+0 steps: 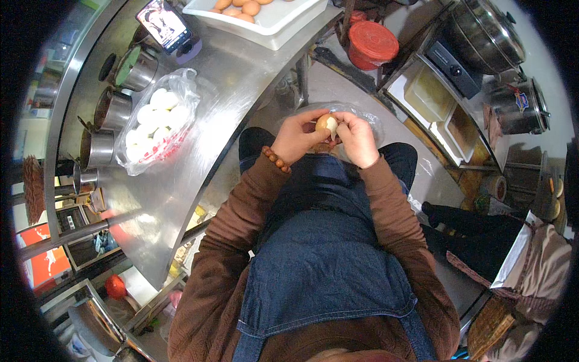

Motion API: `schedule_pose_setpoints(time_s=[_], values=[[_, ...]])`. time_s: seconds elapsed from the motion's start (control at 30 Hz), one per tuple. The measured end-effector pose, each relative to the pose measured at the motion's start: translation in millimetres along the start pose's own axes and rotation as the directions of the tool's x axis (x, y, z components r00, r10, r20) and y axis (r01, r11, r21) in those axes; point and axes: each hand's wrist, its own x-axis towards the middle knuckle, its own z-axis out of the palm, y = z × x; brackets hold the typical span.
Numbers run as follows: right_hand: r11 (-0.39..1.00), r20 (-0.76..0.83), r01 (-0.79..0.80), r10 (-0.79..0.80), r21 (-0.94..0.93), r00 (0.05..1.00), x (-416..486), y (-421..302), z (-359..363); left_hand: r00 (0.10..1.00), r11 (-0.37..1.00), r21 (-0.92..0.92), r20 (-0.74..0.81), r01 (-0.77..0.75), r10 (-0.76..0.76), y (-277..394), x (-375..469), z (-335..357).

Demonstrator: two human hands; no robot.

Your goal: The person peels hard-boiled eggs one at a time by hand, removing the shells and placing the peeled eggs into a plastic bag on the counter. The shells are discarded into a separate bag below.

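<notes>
A brown egg, its shell partly peeled off on the right side, is held between my two hands above my lap. My left hand grips its left side with thumb and fingers. The fingertips of my right hand touch the bared white side, where a flap of shell or membrane hangs. Beneath the hands is a clear plastic bag, its contents mostly hidden. On the steel counter at the left lies a clear bag with several peeled white eggs. Brown eggs sit in a white tray at the top.
Steel pots line the counter's far side, near a lit phone on a stand. A red lidded bucket stands ahead. Right of it are plastic containers and large steel pots. A person's dark-clothed legs show at the right.
</notes>
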Motion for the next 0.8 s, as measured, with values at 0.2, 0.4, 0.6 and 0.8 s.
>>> schedule_pose_setpoints(time_s=[0.2, 0.4, 0.6, 0.8], values=[[0.966, 0.028, -0.09, 0.086, 0.241, 0.996, -0.7, 2.0, -6.2, 0.999, 0.998, 0.036, -0.018, -0.042, 0.043, -6.7, 1.7, -2.4], [0.973, 0.082, -0.079, 0.063, 0.215, 0.995, 1.1, -2.2, -3.7, 0.995, 0.995, 0.048, -0.045, -0.084, 0.086, -9.7, 5.5, 2.7], [0.984, 0.037, -0.023, 0.017, 0.178, 0.999, 1.3, 3.0, -5.3, 0.999, 0.999, 0.012, -0.039, -0.034, 0.034, -13.2, 6.3, 3.7], [0.998, -0.009, -0.014, 0.015, 0.055, 1.0, 1.6, 8.0, -1.9, 0.997, 0.997, -0.038, 0.014, 0.07, -0.069, -17.6, 6.0, 1.9]])
